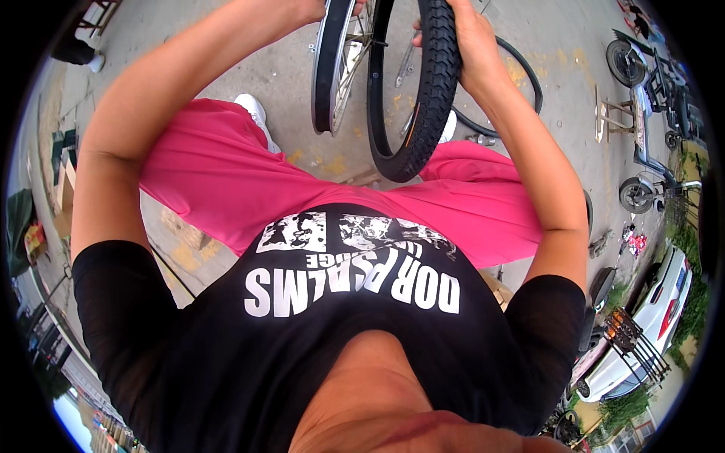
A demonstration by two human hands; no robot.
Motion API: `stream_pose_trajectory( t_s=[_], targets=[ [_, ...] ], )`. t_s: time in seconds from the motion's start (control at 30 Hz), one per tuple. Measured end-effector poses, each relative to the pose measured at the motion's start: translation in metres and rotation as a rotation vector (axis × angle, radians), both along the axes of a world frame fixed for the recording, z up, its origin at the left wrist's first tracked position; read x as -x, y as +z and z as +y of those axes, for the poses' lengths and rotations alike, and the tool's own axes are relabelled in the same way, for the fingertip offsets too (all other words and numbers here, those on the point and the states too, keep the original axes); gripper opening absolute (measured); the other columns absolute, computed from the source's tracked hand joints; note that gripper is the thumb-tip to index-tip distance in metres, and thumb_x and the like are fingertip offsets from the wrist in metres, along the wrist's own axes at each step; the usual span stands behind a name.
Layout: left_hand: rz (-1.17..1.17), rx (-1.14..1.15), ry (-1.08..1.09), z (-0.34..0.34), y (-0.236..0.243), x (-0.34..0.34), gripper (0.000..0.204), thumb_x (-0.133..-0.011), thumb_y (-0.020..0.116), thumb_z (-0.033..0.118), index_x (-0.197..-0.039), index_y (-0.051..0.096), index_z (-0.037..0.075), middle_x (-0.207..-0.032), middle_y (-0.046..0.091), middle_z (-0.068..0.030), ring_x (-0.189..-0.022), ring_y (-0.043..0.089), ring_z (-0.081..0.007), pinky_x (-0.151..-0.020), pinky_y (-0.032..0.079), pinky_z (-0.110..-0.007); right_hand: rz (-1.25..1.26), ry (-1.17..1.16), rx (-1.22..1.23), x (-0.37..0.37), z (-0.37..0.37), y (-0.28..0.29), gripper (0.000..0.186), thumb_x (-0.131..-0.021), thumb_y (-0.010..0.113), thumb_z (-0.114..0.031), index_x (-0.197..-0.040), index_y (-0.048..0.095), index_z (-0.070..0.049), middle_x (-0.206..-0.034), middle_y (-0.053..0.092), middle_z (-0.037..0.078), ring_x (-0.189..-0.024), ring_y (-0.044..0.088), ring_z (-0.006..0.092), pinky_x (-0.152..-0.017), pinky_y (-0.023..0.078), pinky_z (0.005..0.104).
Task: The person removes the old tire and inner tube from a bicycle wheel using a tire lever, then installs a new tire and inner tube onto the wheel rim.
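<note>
A spoked bicycle wheel (323, 83) with a black strip around its rim stands upright between my knees, cut off by the upper edge. My left hand (311, 7) grips it at the rim, with only part of the hand in view. Just to the right, apart from the wheel, hangs a black knobbly tyre (438, 75). My right hand (472, 38) is closed around the tyre's right side, and its fingertips show inside the loop. Behind my right wrist, a thin black inner tube (538, 79) curves over the ground.
On the concrete, a metal tool (406, 66) lies behind the tyre. To the right stand several electric scooters (627, 64), a small wooden stand (615, 115) and a white car (653, 325). Another person's leg and shoe (95, 63) show at the upper left.
</note>
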State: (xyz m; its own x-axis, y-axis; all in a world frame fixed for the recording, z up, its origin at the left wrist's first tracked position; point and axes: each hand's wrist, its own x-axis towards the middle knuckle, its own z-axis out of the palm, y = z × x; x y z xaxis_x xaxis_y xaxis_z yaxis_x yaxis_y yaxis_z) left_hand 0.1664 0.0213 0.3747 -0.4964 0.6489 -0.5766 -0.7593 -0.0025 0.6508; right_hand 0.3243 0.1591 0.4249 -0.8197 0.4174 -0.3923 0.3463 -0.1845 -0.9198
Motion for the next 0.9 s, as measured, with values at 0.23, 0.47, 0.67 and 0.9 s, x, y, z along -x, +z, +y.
stream_pose_trajectory(
  t_s=[0.23, 0.47, 0.67, 0.9],
  targets=[
    [0.027, -0.111, -0.026, 0.008, -0.011, 0.012, 0.03, -0.098, 0.032, 0.014, -0.101, 0.059, 0.001, -0.077, 0.063, -0.0109, -0.063, 0.06, -0.0224, -0.061, 0.054, -0.04, 0.152, -0.027, 0.033, 0.021, -0.011, -0.016, 0.034, -0.096, 0.044, -0.036, -0.088, 0.06, -0.007, -0.067, 0.058, 0.003, -0.054, 0.053, 0.0115, -0.047, 0.043, 0.0252],
    [0.039, -0.055, 0.058, 0.018, -0.013, 0.017, 0.029, -0.097, 0.034, 0.014, -0.099, 0.059, 0.0, -0.076, 0.062, -0.0121, -0.062, 0.059, -0.0233, -0.059, 0.054, -0.039, 0.206, -0.111, -0.001, 0.035, 0.003, -0.036, 0.036, -0.095, 0.044, -0.037, -0.086, 0.06, -0.006, -0.066, 0.058, 0.004, -0.053, 0.052, 0.0129, -0.048, 0.043, 0.0274],
    [0.06, 0.024, 0.07, 0.02, 0.003, -0.008, 0.026, -0.097, 0.038, 0.012, -0.099, 0.059, -0.002, -0.08, 0.062, -0.0125, -0.067, 0.06, -0.024, -0.06, 0.053, -0.041, 0.156, -0.197, 0.044, 0.036, 0.008, -0.04, 0.036, -0.094, 0.045, -0.038, -0.085, 0.059, -0.006, -0.066, 0.057, 0.005, -0.053, 0.054, 0.0152, -0.048, 0.045, 0.0278],
    [0.293, 0.13, 0.124, 0.022, 0.01, -0.031, 0.021, -0.094, 0.041, 0.008, -0.102, 0.057, -0.003, -0.081, 0.062, -0.0127, -0.065, 0.06, -0.0225, -0.053, 0.051, -0.038, 0.173, -0.168, 0.076, 0.037, 0.007, -0.047, 0.038, -0.094, 0.046, -0.041, -0.087, 0.059, -0.006, -0.068, 0.059, 0.006, -0.055, 0.056, 0.0154, -0.049, 0.047, 0.0279]
  ],
)
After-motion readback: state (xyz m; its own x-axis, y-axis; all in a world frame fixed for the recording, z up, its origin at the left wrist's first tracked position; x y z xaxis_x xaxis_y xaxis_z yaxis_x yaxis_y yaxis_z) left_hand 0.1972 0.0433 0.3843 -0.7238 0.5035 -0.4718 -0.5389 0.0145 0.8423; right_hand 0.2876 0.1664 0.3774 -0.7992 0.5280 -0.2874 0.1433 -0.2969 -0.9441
